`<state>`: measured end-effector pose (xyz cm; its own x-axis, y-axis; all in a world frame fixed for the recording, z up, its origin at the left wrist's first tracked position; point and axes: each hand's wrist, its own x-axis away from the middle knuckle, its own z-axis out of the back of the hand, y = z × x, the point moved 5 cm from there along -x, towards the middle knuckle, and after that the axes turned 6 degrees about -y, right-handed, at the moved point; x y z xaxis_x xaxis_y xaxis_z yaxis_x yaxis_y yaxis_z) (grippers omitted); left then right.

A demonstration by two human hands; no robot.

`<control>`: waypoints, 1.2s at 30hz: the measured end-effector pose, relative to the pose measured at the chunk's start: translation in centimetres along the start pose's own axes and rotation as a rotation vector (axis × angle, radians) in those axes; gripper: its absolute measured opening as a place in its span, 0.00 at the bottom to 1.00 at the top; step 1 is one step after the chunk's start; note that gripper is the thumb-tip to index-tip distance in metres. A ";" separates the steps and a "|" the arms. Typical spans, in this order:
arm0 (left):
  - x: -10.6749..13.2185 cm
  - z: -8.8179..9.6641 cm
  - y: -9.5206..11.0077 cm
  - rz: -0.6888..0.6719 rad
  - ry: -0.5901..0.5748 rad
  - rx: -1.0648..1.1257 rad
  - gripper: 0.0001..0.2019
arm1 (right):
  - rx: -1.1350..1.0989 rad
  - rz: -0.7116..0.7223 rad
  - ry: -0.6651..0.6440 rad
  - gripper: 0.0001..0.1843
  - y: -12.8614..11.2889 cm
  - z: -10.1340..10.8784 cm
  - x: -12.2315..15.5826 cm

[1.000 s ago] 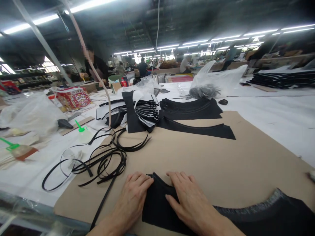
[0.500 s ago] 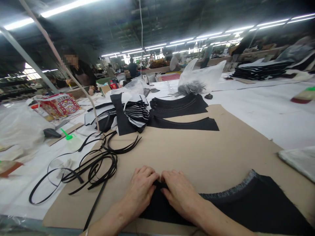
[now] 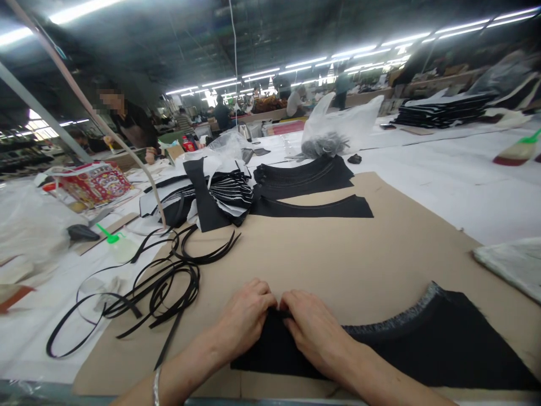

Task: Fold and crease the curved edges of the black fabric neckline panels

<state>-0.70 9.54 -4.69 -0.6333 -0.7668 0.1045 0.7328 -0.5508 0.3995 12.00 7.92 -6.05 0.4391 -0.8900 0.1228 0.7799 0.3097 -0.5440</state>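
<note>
A black fabric panel (image 3: 448,338) with a curved, greyish fuzzy upper edge lies flat near the front of a tan board (image 3: 321,254). My left hand (image 3: 249,307) is closed on that edge left of centre, its fingertips pinching the cloth. Right beside it, my right hand (image 3: 310,318) pinches the same edge, thumb below and fingers above. Only a narrow gap separates the two hands. Part of the panel is hidden under my right hand and forearm. Loose black strips (image 3: 192,276) lie coiled to the left of my hands.
Behind the board's middle lie curved black pieces (image 3: 313,208) and a fanned stack of black-and-white pieces (image 3: 230,194). A green-tipped bottle (image 3: 122,248) stands left, and a white plastic bag (image 3: 338,124) sits at the back. A co-worker (image 3: 131,121) stands at the far left.
Both hands keep their pinch on the panel's edge, almost in place. My left forearm sits lower and further left, showing more of a wrist bracelet. The camera view has shifted slightly.
</note>
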 end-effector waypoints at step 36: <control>2.4 -1.6 0.4 -0.101 0.089 -0.139 0.19 | 0.357 0.393 0.147 0.11 0.9 -0.9 1.1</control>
<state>-1.54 7.02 -5.75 -0.6852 -0.7283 -0.0131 0.6981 -0.6617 0.2735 12.79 6.97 -7.17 0.6807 -0.7139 -0.1643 0.6840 0.6997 -0.2065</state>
